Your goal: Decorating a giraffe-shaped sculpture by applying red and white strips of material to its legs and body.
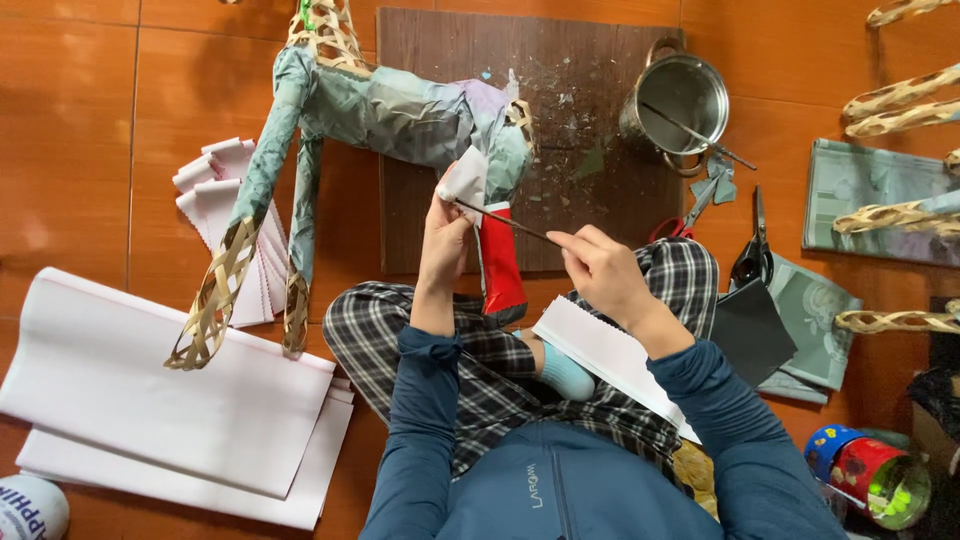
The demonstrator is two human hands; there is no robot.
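A woven bamboo animal frame (390, 110), partly covered in grey-green paper, lies across my lap and the floor, one leg wrapped in red paper (499, 265). My left hand (446, 238) presses a white paper piece (464, 182) against the frame's body. My right hand (598, 268) holds a thin dark stick (503, 220) whose tip touches that white paper.
A dark wooden board (560, 130) lies ahead with a steel pot (678, 100) and a stick in it. Scissors (752, 250) and red-handled scissors (690, 215) lie right. White paper sheets (170, 400) lie left, cut strips (215, 195) behind. More bamboo frames (900, 110) and a colourful tin (870, 475) sit right.
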